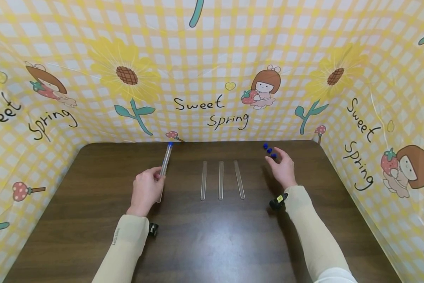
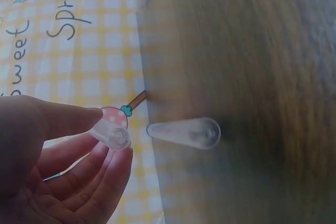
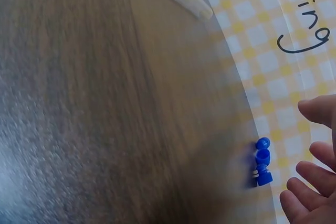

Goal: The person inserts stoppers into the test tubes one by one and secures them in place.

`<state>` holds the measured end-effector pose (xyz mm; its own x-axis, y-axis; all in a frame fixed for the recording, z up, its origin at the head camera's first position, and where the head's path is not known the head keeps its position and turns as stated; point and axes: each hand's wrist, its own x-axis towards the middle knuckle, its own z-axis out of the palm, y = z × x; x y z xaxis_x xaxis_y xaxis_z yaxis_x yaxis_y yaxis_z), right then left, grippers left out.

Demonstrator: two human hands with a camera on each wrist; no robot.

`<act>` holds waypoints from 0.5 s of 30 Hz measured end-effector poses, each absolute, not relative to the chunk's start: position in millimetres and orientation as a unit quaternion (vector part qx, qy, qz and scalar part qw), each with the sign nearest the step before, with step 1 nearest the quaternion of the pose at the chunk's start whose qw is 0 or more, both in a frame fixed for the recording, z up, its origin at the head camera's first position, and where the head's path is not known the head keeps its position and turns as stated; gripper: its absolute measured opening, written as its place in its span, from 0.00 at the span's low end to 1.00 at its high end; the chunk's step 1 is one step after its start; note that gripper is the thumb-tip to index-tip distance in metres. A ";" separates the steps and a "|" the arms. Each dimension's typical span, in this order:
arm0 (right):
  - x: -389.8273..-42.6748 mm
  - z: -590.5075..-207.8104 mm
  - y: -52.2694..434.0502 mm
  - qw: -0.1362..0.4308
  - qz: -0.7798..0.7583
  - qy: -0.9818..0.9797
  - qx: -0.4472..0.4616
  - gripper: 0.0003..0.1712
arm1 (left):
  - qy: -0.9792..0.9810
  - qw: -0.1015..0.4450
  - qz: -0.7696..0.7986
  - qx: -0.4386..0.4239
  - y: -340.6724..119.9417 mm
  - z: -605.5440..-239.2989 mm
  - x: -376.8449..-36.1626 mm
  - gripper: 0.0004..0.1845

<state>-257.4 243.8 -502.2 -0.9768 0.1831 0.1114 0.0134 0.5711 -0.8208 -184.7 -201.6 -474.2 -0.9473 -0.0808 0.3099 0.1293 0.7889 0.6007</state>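
the left hand (image 1: 145, 192), left of centre in the head view, has its grip closed round a clear tube with a blue cap (image 1: 164, 167), fingers curled about the lower part while the capped end points up toward the far edge of the dark wooden desk (image 1: 212, 243). in the left wrist view the fingers (image 2: 100, 177) pinch the tube's rounded end. 3 uncapped clear tubes (image 1: 220, 179) lie side by side on the desk at the centre of the head view, between the 2 hands. the right hand (image 1: 283, 168), right of centre, hovers with its grip open, fingers relaxed, just beside 3 small blue caps (image 1: 269, 151) near the desk's far edge; in the right wrist view those caps sit in the lower right, close to the fingertips (image 3: 310, 182). a yellow checked sunflower cloth (image 1: 212, 59) walls the desk.
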 end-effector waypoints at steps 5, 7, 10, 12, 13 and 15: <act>-259.6 -502.5 247.3 0.092 0.449 -0.887 -0.053 0.34 | -0.931 0.166 -0.324 -0.008 -206.6 -474.9 -183.9 0.14; -259.7 -502.3 248.5 0.090 0.447 -0.888 -0.055 0.34 | -0.932 0.165 -0.322 -0.006 -208.9 -475.3 -183.2 0.14; -260.2 -503.1 250.2 0.086 0.441 -0.892 -0.056 0.34 | -0.935 0.155 -0.318 0.004 -212.8 -475.2 -181.2 0.13; -260.9 -504.1 251.3 0.081 0.439 -0.893 -0.054 0.35 | -0.938 0.144 -0.315 0.012 -215.5 -475.2 -180.0 0.13; -261.6 -504.5 251.7 0.081 0.438 -0.894 -0.053 0.35 | -0.939 0.138 -0.313 0.017 -216.9 -475.4 -179.7 0.14; -262.3 -505.4 252.8 0.078 0.438 -0.894 -0.053 0.35 | -0.942 0.127 -0.311 0.024 -219.3 -476.0 -179.2 0.14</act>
